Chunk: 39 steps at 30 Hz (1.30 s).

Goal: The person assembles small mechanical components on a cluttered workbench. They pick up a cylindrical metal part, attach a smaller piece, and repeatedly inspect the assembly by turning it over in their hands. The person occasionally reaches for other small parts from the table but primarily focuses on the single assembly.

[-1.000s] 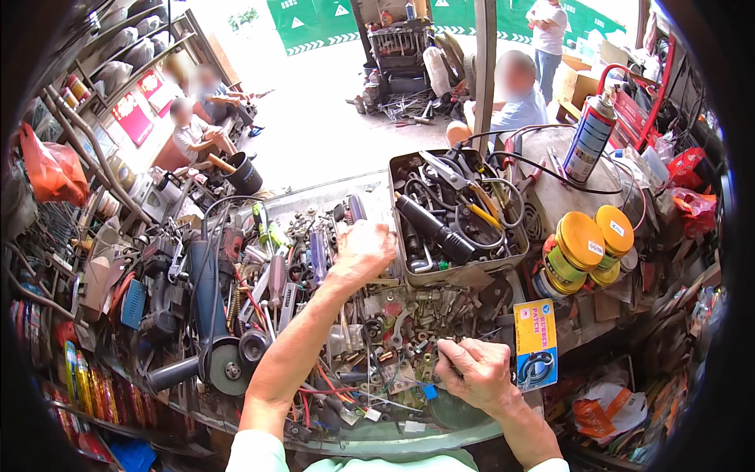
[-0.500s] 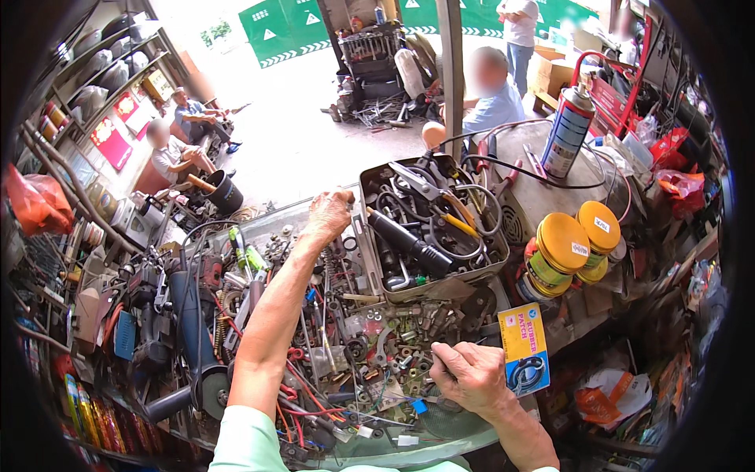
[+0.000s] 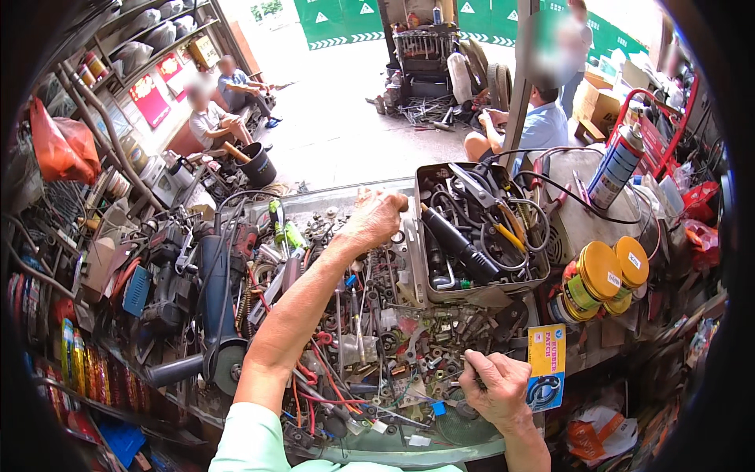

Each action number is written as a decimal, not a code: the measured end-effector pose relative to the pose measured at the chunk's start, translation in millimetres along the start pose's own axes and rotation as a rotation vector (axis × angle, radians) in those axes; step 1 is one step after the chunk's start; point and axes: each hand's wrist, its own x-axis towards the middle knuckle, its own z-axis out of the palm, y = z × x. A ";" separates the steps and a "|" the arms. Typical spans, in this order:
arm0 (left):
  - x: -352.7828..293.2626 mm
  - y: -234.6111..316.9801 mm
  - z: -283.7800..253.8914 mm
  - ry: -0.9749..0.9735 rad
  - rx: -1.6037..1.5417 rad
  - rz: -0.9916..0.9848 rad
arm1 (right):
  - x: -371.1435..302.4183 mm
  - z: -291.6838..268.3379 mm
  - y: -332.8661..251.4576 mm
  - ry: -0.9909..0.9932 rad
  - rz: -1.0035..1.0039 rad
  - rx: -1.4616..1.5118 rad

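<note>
Mostly small and dull grey, the metal hardware [image 3: 409,346] of nuts, bolts and washers litters the middle of the desk [image 3: 314,206]. Far out, the left hand [image 3: 373,220] stretches with fingers curled over the far parts beside the metal tool tray [image 3: 480,228]. Nearer, the right hand [image 3: 495,385] rests with fingers bent, pinching into the scattered pieces.

1. Floor: a pale concrete floor [image 3: 330,118] extends beyond the bench, brightly daylit.
2. Far boundary: a green hoarding [image 3: 354,20] with white markings closes the far side.
3. Left wall: shelving [image 3: 149,39] holds wrapped goods; an orange plastic bag [image 3: 59,145] hangs below.
4. Centre right: an upright metal post [image 3: 521,79] rises beside a seated person.
</note>
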 end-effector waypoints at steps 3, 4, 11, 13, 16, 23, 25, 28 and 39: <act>-5.3 -13.1 -17.4 0.005 -0.069 -0.162 | -2.6 0.1 3.9 -0.002 -0.027 -0.025; -9.9 -24.8 -21.3 0.022 -0.028 -0.223 | -2.1 0.1 4.0 -0.009 -0.033 -0.020; -57.5 -108.9 -17.2 0.028 0.221 -0.423 | -2.7 0.0 1.7 -0.029 -0.037 -0.024; -70.3 -121.9 -11.0 0.050 0.194 -0.454 | -3.5 1.9 0.7 -0.021 -0.045 -0.020; -74.2 -123.2 -14.3 -0.005 0.136 -0.426 | -2.9 4.3 -0.3 -0.024 -0.047 -0.028; -70.4 -126.8 -8.9 0.013 0.180 -0.334 | -2.8 -0.9 0.9 -0.012 -0.001 -0.024; -71.1 -135.4 -8.1 -0.013 0.234 -0.369 | -5.5 1.9 5.6 0.002 -0.014 0.017; -73.0 -121.0 -13.3 0.023 0.172 -0.358 | -6.5 3.5 11.0 0.011 -0.001 0.029; -84.3 -109.8 -34.5 0.251 0.148 -0.279 | -1.0 3.8 13.5 0.243 0.113 0.039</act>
